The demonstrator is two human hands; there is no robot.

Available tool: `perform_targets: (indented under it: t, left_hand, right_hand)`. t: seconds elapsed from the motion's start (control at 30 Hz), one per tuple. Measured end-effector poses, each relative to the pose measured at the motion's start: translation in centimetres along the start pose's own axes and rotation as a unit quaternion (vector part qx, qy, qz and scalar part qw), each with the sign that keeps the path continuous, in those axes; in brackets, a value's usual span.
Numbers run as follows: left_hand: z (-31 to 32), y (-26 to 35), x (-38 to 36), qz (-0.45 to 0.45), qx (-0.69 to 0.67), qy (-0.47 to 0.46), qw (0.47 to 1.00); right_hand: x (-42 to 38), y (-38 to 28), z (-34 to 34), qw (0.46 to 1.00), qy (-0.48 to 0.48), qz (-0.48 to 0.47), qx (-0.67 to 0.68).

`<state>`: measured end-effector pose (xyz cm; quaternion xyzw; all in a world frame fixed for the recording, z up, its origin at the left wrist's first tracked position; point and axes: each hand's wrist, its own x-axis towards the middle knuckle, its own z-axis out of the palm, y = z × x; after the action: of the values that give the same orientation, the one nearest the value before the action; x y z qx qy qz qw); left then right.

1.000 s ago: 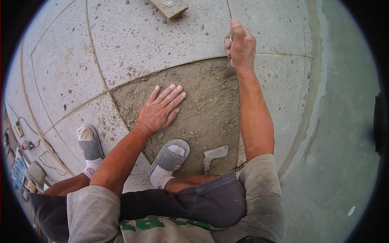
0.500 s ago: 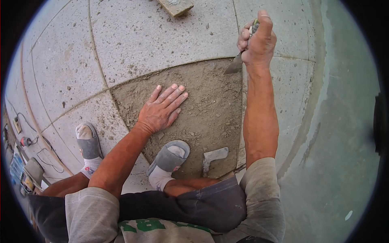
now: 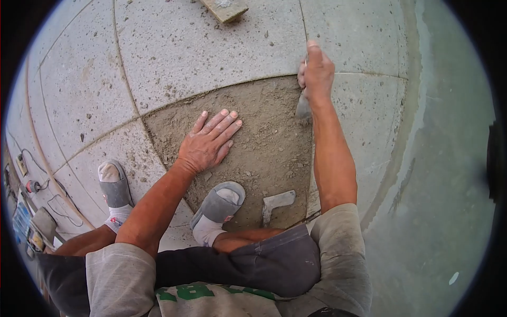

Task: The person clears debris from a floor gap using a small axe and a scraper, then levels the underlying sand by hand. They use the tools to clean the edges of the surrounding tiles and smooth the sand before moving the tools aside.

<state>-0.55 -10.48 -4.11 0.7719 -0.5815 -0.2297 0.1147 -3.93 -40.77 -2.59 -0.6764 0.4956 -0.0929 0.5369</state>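
Note:
My left hand (image 3: 206, 141) lies flat on a bed of grey-brown mortar (image 3: 264, 142), fingers stretched out toward the far right. At the bed's right edge, my right hand (image 3: 318, 76) is wrapped round the handle of a trowel (image 3: 303, 108). Its metal blade points down at the mortar, beside the neighbouring tile; most of the handle is hidden in the fist. A greyish angled piece (image 3: 278, 202) with a bent shape rests on the mortar near my knee. My slippered foot (image 3: 219, 203) stands on the near left part of the bed.
Large pale tiles (image 3: 206, 47) with scattered crumbs surround the bed. A wooden block (image 3: 225, 8) lies at the top. My other slippered foot (image 3: 114, 185) stands on a tile to the left. A hose (image 3: 39, 132), cords and tools (image 3: 33, 186) lie far left. Smooth greenish floor (image 3: 443, 174) runs along the right.
My right hand has moved down and a little left with the trowel, whose blade has turned to point more downward. My left hand stays in place on the mortar.

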Motion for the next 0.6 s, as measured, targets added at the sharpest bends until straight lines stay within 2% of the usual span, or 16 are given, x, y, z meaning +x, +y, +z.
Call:
perform_targets:
  t: [0.07, 0.13, 0.17, 0.27, 0.3, 0.37, 0.4, 0.47, 0.5, 0.53, 0.6]
  left_hand:
    - [-0.1, -1.1, 1.1, -0.015, -0.023, 0.000, 1.000]
    - [-0.4, 0.0, 0.0, 0.001, -0.013, -0.009, 1.000]
    - [-0.6, 0.2, 0.1, -0.005, -0.005, -0.010, 1.000]
    - [-0.3, 0.2, 0.1, -0.001, -0.007, -0.009, 1.000]
    - [-0.3, 0.2, 0.1, -0.005, -0.001, -0.009, 1.000]
    - [-0.5, 0.0, 0.2, -0.003, -0.004, -0.005, 1.000]
    - [-0.4, 0.1, 0.1, 0.001, -0.007, -0.007, 1.000]
    - [-0.2, -1.1, 0.9, -0.014, -0.016, 0.008, 1.000]
    - [-0.6, -1.1, 0.9, -0.013, -0.004, -0.003, 1.000]
    - [-0.7, 0.3, 0.1, -0.005, -0.002, -0.016, 1.000]
    - [-0.3, -0.1, 1.0, -0.008, 0.004, 0.008, 1.000]
  right_hand:
    - [-0.1, -2.4, -0.1, 0.999, -0.008, -0.039, 0.036]
    - [-2.4, -6.8, -1.3, 0.986, 0.050, -0.100, 0.122]
    - [-2.0, -8.9, -1.6, 0.976, 0.048, -0.150, 0.152]
    - [-1.0, -10.4, -2.0, 0.962, 0.021, -0.193, 0.194]
    - [-1.1, -8.7, -1.7, 0.965, 0.021, -0.167, 0.199]
    - [-1.1, -0.6, -0.2, 0.995, 0.038, -0.068, 0.069]
    - [-2.2, -1.1, -0.6, 0.995, 0.037, -0.066, 0.066]
    - [-3.0, -2.7, -0.8, 0.981, 0.014, -0.167, 0.100]
    - [-2.3, -4.9, -1.7, 0.975, -0.003, -0.174, 0.141]
    - [-2.0, -7.5, -2.1, 0.971, 0.022, -0.133, 0.199]
    - [-0.1, -9.2, -2.5, 0.950, 0.017, -0.142, 0.278]
